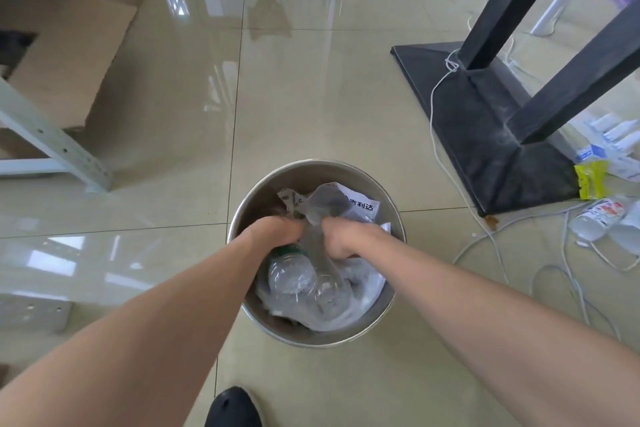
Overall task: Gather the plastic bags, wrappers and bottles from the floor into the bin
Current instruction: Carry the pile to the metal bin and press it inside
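Note:
A round steel bin (313, 172) stands on the tiled floor right in front of me. Both hands reach down into it. My left hand (277, 230) and my right hand (341, 239) are closed on a crumpled clear plastic bag (322, 210) between them. Below the hands lie two clear plastic bottles (292, 276), one with a green label, on white plastic wrapping (363, 284). A white printed wrapper (360, 204) sits at the bin's far side. On the floor to the right lie a yellow wrapper (590, 180) and a white bottle (597, 218).
A black stand base (485, 128) with two slanted posts rises at the right, with white cables (485, 239) trailing around it. Cardboard boxes (69, 55) and a white metal frame (52, 146) are at the left. My black shoe (232, 407) is at the bottom edge.

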{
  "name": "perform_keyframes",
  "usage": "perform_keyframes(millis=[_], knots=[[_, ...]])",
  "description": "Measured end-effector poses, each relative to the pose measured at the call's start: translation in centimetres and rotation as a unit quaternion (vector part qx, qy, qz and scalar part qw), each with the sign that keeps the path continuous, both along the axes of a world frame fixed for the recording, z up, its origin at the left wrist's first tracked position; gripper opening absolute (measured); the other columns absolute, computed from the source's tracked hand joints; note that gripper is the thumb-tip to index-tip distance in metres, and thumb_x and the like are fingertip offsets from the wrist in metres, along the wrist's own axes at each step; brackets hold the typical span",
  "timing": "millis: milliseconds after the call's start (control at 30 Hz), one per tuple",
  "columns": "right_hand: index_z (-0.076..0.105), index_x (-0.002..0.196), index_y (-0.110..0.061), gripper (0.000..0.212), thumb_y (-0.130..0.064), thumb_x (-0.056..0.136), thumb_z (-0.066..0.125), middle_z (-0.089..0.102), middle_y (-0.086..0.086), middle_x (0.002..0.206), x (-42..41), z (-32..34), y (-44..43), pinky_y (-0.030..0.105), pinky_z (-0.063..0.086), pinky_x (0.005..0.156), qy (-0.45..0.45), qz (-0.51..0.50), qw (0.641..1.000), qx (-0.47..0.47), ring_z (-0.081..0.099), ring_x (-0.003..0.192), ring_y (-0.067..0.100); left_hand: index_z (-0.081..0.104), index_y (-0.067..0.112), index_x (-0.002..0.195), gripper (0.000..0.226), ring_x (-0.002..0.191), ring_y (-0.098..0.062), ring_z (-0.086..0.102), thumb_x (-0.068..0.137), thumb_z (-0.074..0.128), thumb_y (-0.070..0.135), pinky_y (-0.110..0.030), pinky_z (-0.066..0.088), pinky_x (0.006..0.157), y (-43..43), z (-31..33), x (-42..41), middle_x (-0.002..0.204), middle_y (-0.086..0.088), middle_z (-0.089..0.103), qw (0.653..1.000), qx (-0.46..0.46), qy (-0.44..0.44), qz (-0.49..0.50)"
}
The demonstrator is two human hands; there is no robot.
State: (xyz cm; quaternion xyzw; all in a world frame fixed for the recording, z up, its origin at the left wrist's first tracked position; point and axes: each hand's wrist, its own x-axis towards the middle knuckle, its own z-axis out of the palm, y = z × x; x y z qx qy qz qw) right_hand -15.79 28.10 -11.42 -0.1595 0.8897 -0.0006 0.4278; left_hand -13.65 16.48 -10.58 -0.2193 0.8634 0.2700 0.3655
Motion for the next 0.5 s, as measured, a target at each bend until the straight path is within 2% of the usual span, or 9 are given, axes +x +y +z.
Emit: perform_keyframes(millis=[67,100,133,200,233,300,333,400,500], knots=[[0.048,0.082,-0.002,0.006,0.001,0.087,0.048,0.051,0.007,0.079,0.2,1.0,-0.3,0.027,0.033,0.046,0.006,0.012,1.000,0.003,0.052,0.064,0.024,0.037,0.005,0.145,0.047,0.138,-0.032,0.038,0.104,0.027,0.025,-0.037,0.027,0.115,-0.2,-0.8,0.4,0.152,-0.016,0.039,0.999,-0.020,-0.003,-0.041],[0.041,0.071,-0.006,0.019,0.002,0.087,0.048,0.045,0.006,0.071,0.1,0.8,-0.4,0.027,0.029,0.043,0.008,0.004,1.000,0.008,0.045,0.056,0.019,0.042,0.004,0.142,0.046,0.134,-0.033,0.041,0.102,0.031,0.024,-0.037,0.029,0.114,-0.5,-1.5,0.6,0.148,-0.017,0.044,0.998,-0.027,-0.002,-0.061],[0.038,0.067,-0.008,0.025,0.002,0.087,0.048,0.043,0.005,0.068,0.1,0.5,-0.4,0.027,0.028,0.042,0.013,0.013,1.000,0.012,0.042,0.054,0.017,0.045,0.004,0.140,0.045,0.131,-0.033,0.044,0.101,0.035,0.025,-0.036,0.032,0.112,-0.6,-1.9,1.0,0.145,-0.017,0.047,0.999,-0.018,0.012,-0.037],[0.047,0.075,-0.006,0.015,0.000,0.089,0.049,0.051,0.007,0.077,0.2,0.2,-0.6,0.027,0.035,0.045,0.018,0.032,0.999,0.010,0.052,0.062,0.023,0.046,0.004,0.138,0.046,0.130,-0.031,0.046,0.098,0.040,0.027,-0.033,0.034,0.107,-0.7,-2.2,1.4,0.142,-0.017,0.049,1.000,-0.010,0.023,0.003],[0.054,0.088,-0.004,0.005,0.000,0.089,0.051,0.056,0.010,0.089,0.3,0.2,-0.6,0.029,0.041,0.051,0.023,0.042,0.999,0.011,0.060,0.075,0.027,0.047,0.002,0.137,0.045,0.130,-0.032,0.046,0.099,0.039,0.024,-0.033,0.035,0.106,-0.6,-1.7,1.4,0.142,-0.018,0.049,1.000,0.003,0.016,0.011],[0.055,0.118,-0.001,0.030,0.001,0.088,0.055,0.057,0.016,0.115,0.4,-0.1,-0.6,0.030,0.045,0.065,0.045,0.063,0.997,0.008,0.064,0.101,0.032,0.047,-0.004,0.137,0.045,0.132,-0.036,0.044,0.101,0.033,0.020,-0.038,0.034,0.107,-1.2,-1.0,0.8,0.144,-0.022,0.047,0.999,0.040,0.010,0.034],[0.053,0.123,0.000,0.036,0.002,0.087,0.055,0.055,0.018,0.122,0.3,-0.3,-0.6,0.030,0.044,0.069,0.063,0.065,0.996,-0.007,0.063,0.106,0.034,0.046,-0.005,0.137,0.046,0.133,-0.037,0.043,0.102,0.032,0.021,-0.041,0.034,0.107,-1.7,-0.9,0.2,0.145,-0.023,0.046,0.998,0.051,0.005,0.046],[0.053,0.122,0.000,0.035,0.005,0.087,0.053,0.055,0.019,0.124,-0.1,0.0,-0.4,0.032,0.043,0.070,0.086,0.071,0.993,-0.030,0.063,0.103,0.035,0.047,-0.004,0.136,0.047,0.132,-0.039,0.044,0.100,0.035,0.023,-0.045,0.036,0.106,-2.4,-0.1,-0.7,0.144,-0.024,0.046,0.997,0.057,0.000,0.052],[0.056,0.114,-0.002,0.028,0.004,0.087,0.054,0.059,0.018,0.119,-1.1,0.7,-0.2,0.030,0.040,0.067,0.102,0.064,0.992,-0.037,0.058,0.083,0.030,0.049,0.000,0.134,0.045,0.131,-0.038,0.045,0.098,0.037,0.024,-0.044,0.035,0.111,-2.7,0.9,-1.3,0.143,-0.024,0.048,0.991,0.095,-0.021,0.092]])
